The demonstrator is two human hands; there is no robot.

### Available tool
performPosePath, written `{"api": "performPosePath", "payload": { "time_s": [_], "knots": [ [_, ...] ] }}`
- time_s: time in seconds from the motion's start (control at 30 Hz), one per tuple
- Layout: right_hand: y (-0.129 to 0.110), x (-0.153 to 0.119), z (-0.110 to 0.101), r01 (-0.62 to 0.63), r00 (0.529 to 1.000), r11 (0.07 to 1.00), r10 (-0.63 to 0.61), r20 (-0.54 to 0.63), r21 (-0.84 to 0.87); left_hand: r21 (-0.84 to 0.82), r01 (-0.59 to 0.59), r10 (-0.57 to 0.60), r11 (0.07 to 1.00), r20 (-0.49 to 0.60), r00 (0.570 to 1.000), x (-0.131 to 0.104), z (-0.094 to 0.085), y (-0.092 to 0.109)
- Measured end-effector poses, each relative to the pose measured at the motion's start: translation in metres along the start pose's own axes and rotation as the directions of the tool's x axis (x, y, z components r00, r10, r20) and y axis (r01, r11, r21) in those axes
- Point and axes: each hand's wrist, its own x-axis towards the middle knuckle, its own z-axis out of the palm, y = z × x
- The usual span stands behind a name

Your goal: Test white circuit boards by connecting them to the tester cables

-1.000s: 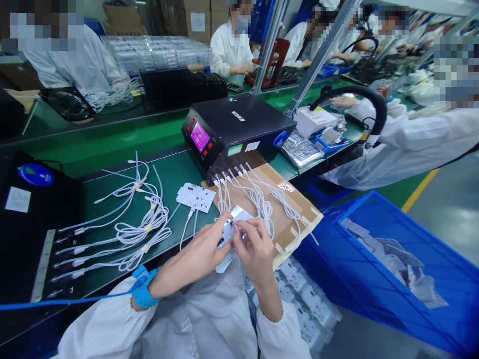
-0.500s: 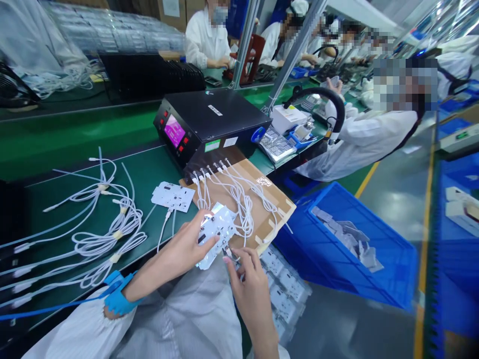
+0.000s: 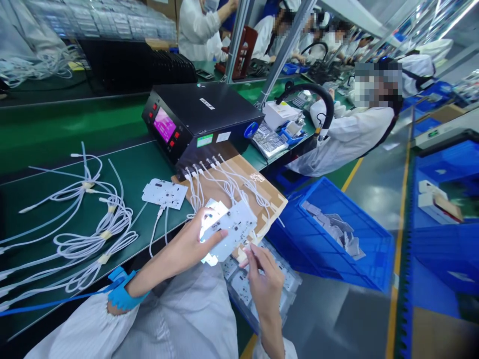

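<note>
My left hand (image 3: 198, 239) is closed on white circuit boards (image 3: 234, 228), more than one overlapping, tilted above the bench edge, thumb on top. Just below their right corner, my right hand (image 3: 264, 271) pinches a small white cable plug (image 3: 247, 247), partly hidden by the fingers. Another white board (image 3: 164, 193) lies on the green bench with a white cable plugged into its lower edge. Behind the held boards, several white cables (image 3: 228, 187) run from a black test box (image 3: 205, 112) with a lit pink screen over a cardboard sheet (image 3: 269, 187).
Bundled white cables (image 3: 108, 234) cover the bench at left. A blue crate (image 3: 337, 239) with grey-white pieces stands at right. Below my hands is a clear tray (image 3: 292, 284) of boards. A co-worker in white (image 3: 352, 129) sits at the right; others work behind.
The held boards have turned and spread, the upper one now reaching further right. My right hand has moved right with the plug. The whole view has shifted slightly.
</note>
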Motion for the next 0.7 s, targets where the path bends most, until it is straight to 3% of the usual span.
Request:
{"api": "performPosePath", "payload": {
  "time_s": [0.1, 0.2, 0.3, 0.4, 0.53, 0.7],
  "knots": [
    [0.009, 0.01, -0.014, 0.009, 0.999, 0.999, -0.01, -0.033, -0.042, 0.052, 0.07, -0.067, 0.996, -0.049, 0.997, 0.001, -0.006, 0.002],
    [0.017, 0.015, -0.023, 0.028, 1.0, 0.998, -0.028, 0.004, -0.057, 0.023, 0.073, -0.067, 0.997, -0.178, 0.982, -0.002, -0.021, 0.005],
    [0.023, 0.008, -0.021, 0.073, 0.993, 0.994, -0.066, 0.093, -0.077, -0.066, 0.064, -0.081, 0.996, -0.31, 0.947, -0.008, -0.038, 0.01],
    [0.031, -0.009, -0.012, 0.105, 0.982, 0.992, -0.091, 0.165, -0.074, -0.146, 0.047, -0.099, 0.988, -0.376, 0.921, -0.015, -0.05, 0.016],
    [0.04, -0.028, -0.002, 0.145, 0.967, 0.983, -0.118, 0.226, -0.109, -0.166, 0.045, -0.11, 0.985, -0.408, 0.906, -0.019, -0.051, 0.02],
    [0.04, -0.029, 0.003, 0.194, 0.957, 0.961, -0.141, 0.253, -0.198, -0.142, 0.032, -0.086, 0.989, -0.395, 0.915, -0.015, -0.041, 0.014]
  ]
}}
